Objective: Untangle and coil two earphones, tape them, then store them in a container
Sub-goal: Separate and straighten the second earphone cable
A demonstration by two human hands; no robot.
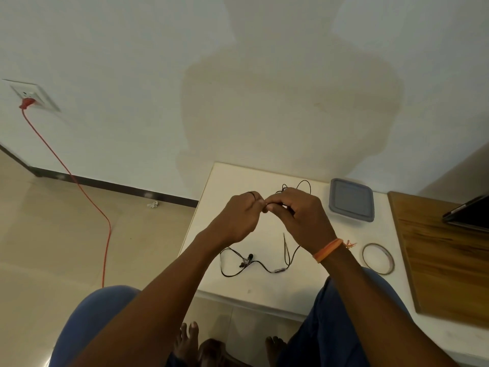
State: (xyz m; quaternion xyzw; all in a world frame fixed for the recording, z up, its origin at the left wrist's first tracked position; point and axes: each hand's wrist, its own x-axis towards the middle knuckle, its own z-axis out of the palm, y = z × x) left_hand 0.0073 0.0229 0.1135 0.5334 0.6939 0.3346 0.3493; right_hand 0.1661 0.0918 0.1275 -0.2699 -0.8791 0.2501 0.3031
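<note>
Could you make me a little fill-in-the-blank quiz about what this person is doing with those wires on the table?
1. Both hands, the left hand and the right hand, pinch a thin black ____ above the white table.
2. The ring of tape lies on the table to the ____ of the right wrist.
3. The grey container has its lid ____.
4. The band on the right wrist is ____.

Missing words: cable; right; on; orange
</note>
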